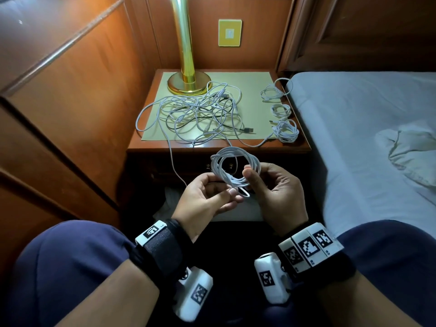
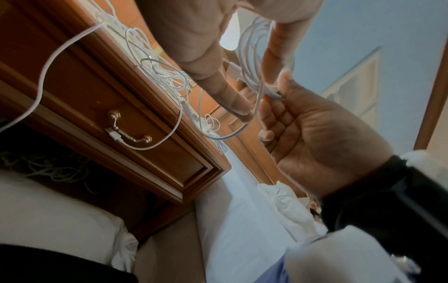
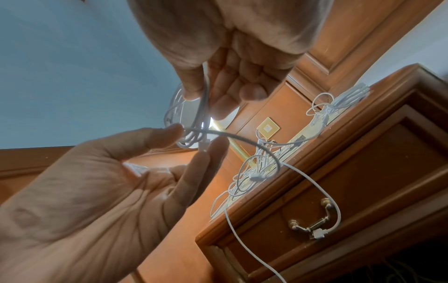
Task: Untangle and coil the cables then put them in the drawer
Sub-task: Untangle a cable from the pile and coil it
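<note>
Both hands hold a coil of white cable [image 1: 232, 151] in the air in front of the nightstand. My right hand [image 1: 249, 175] pinches the coil's loops between thumb and fingers, as the right wrist view shows [image 3: 208, 95]. My left hand [image 1: 232, 193] pinches the cable's loose end beside the coil [image 3: 204, 107]. A tangle of white and black cables [image 1: 200, 109] lies on the nightstand top. Three coiled cables [image 1: 286, 132] sit along its right edge. The drawer [image 2: 157, 153] with a brass handle [image 2: 128, 132] is closed, and a plug hangs in front of it.
A gold lamp [image 1: 188, 83] stands at the back of the nightstand. The bed [image 1: 365, 138] runs close along the right, and wooden panels [image 1: 70, 90] along the left. Below the drawer a dark opening [image 2: 48, 168] holds more white cable. One strand hangs over the front edge.
</note>
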Action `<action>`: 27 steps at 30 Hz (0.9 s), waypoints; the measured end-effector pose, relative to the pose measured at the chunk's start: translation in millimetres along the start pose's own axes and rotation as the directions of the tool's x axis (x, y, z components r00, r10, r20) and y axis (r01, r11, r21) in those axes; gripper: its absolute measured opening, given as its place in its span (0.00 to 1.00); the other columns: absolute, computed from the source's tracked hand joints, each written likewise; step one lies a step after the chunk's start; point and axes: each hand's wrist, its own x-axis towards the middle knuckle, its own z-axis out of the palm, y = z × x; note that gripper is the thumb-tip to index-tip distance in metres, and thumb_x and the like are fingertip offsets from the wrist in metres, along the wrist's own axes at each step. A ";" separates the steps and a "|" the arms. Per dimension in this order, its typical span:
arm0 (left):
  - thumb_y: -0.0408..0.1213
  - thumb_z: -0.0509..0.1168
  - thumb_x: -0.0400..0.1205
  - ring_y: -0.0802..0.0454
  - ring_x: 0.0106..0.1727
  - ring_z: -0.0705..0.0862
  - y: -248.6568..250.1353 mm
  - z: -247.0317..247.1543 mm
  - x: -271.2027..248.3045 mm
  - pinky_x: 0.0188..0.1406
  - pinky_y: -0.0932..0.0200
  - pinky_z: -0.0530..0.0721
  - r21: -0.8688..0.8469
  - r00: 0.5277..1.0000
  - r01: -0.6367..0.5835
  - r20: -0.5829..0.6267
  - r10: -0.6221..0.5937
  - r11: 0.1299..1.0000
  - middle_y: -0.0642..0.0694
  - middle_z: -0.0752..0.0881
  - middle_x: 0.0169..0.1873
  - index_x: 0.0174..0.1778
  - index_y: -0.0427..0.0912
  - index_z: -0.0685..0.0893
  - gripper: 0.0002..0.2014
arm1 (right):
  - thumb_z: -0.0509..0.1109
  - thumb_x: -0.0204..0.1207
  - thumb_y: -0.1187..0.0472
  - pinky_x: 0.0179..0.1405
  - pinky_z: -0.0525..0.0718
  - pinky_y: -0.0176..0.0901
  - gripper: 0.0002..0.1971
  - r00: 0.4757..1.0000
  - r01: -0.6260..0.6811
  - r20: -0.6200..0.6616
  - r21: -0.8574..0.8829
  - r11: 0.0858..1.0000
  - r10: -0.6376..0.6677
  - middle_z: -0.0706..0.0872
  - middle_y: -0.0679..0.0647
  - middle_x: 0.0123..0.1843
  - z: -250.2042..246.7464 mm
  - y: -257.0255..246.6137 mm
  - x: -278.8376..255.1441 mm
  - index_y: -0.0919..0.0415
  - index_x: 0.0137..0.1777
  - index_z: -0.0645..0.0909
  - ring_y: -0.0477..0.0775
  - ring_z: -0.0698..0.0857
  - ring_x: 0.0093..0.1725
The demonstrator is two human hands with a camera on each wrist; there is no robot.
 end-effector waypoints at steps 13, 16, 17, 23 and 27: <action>0.43 0.80 0.73 0.44 0.26 0.85 -6.7 -4.5 5.6 0.22 0.54 0.83 0.397 0.992 -0.040 -0.096 0.085 0.917 0.47 0.83 0.25 0.46 0.40 0.79 0.18 | 0.77 0.78 0.57 0.41 0.82 0.32 0.04 0.999 0.026 -0.018 -0.022 0.999 -0.026 0.90 0.46 0.37 2.7 -0.2 -0.5 0.54 0.43 0.87 0.43 0.88 0.38; 0.30 0.72 0.81 0.38 0.37 0.92 -4.2 1.7 4.8 0.29 0.55 0.87 0.202 0.997 0.016 -0.073 -0.001 0.979 0.39 0.91 0.37 0.58 0.36 0.76 0.14 | 0.74 0.79 0.53 0.41 0.83 0.36 0.08 1.000 -0.026 0.009 -0.022 0.999 0.026 0.89 0.46 0.36 2.4 0.0 0.3 0.56 0.44 0.87 0.43 0.87 0.37; 0.27 0.69 0.82 0.38 0.42 0.93 -3.3 2.9 4.7 0.33 0.55 0.89 0.138 0.999 0.025 -0.047 -0.018 0.990 0.37 0.92 0.42 0.60 0.36 0.75 0.13 | 0.74 0.79 0.52 0.41 0.82 0.36 0.09 0.999 -0.050 0.016 -0.008 0.999 0.050 0.89 0.46 0.36 2.6 0.2 0.5 0.56 0.44 0.87 0.42 0.87 0.37; 0.17 0.69 0.77 0.47 0.47 0.91 6.0 0.7 4.2 0.44 0.60 0.90 -0.176 0.999 0.048 0.026 -0.044 0.983 0.37 0.92 0.46 0.64 0.37 0.77 0.21 | 0.75 0.79 0.53 0.43 0.85 0.38 0.08 0.991 -0.129 0.044 0.004 0.992 0.129 0.91 0.50 0.37 6.7 -2.0 -1.0 0.56 0.43 0.88 0.47 0.89 0.39; 0.28 0.73 0.72 0.44 0.56 0.88 5.6 0.8 5.0 0.48 0.59 0.89 -0.288 0.999 0.036 -0.028 -0.046 0.957 0.28 0.87 0.61 0.68 0.33 0.76 0.27 | 0.75 0.79 0.51 0.45 0.81 0.35 0.08 0.999 -0.045 0.006 -0.150 0.988 0.047 0.88 0.48 0.39 7.6 0.5 -1.5 0.54 0.42 0.88 0.45 0.87 0.42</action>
